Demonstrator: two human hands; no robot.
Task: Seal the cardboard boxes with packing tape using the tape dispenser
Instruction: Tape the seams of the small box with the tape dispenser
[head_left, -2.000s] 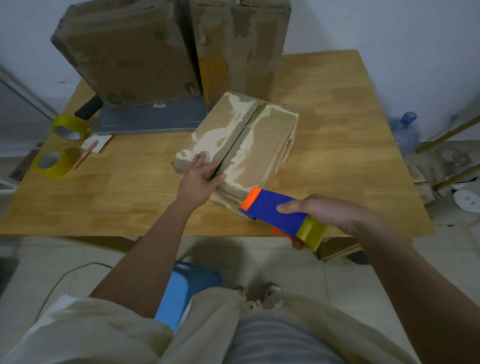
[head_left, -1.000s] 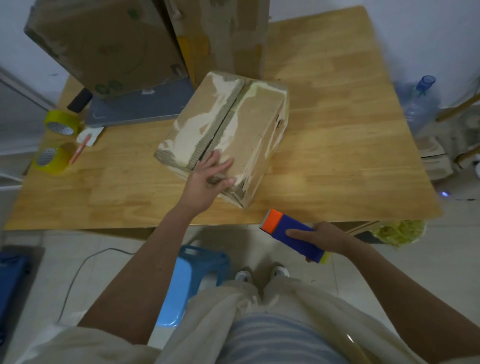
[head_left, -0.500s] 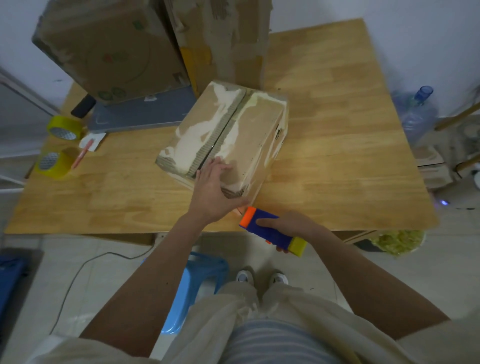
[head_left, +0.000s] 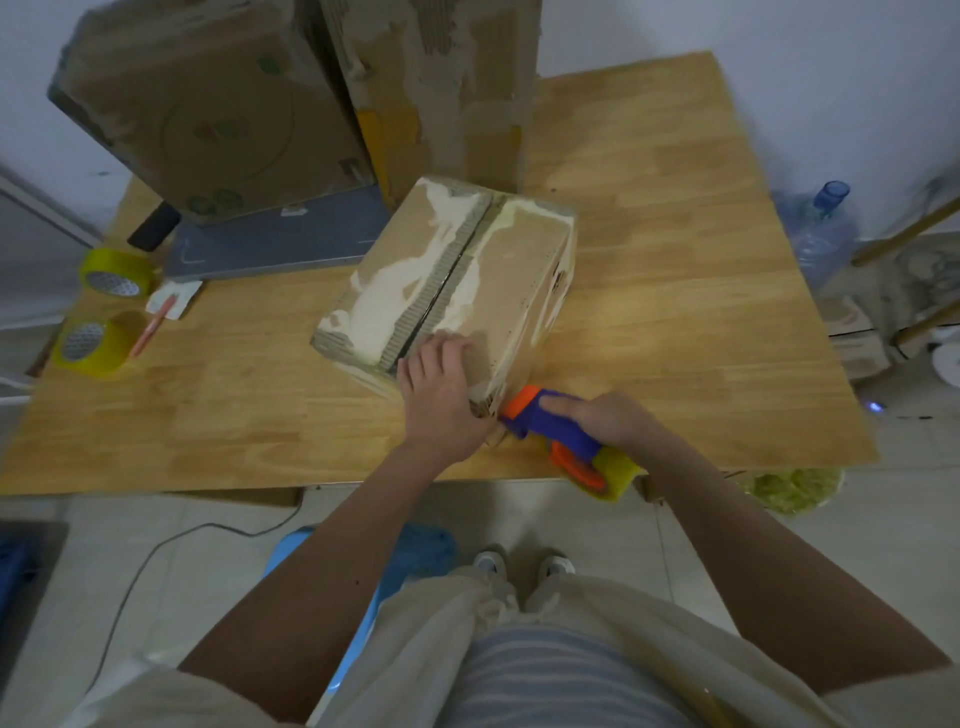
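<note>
The right hand (head_left: 610, 421) grips the tape dispenser (head_left: 563, 441) at the near corner of the cardboard box (head_left: 452, 280). The left hand (head_left: 441, 395) lies flat, fingers straight, on the box top beside the seam. The box stands on the wooden table (head_left: 675, 291); two larger boxes (head_left: 218, 104) stand behind it.

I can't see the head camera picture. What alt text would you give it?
A person's left hand presses down on the near end of a worn cardboard box on a wooden table, while the right hand holds a blue-and-orange tape dispenser against the box's near corner. Two yellow tape rolls lie at the table's left edge.
</note>
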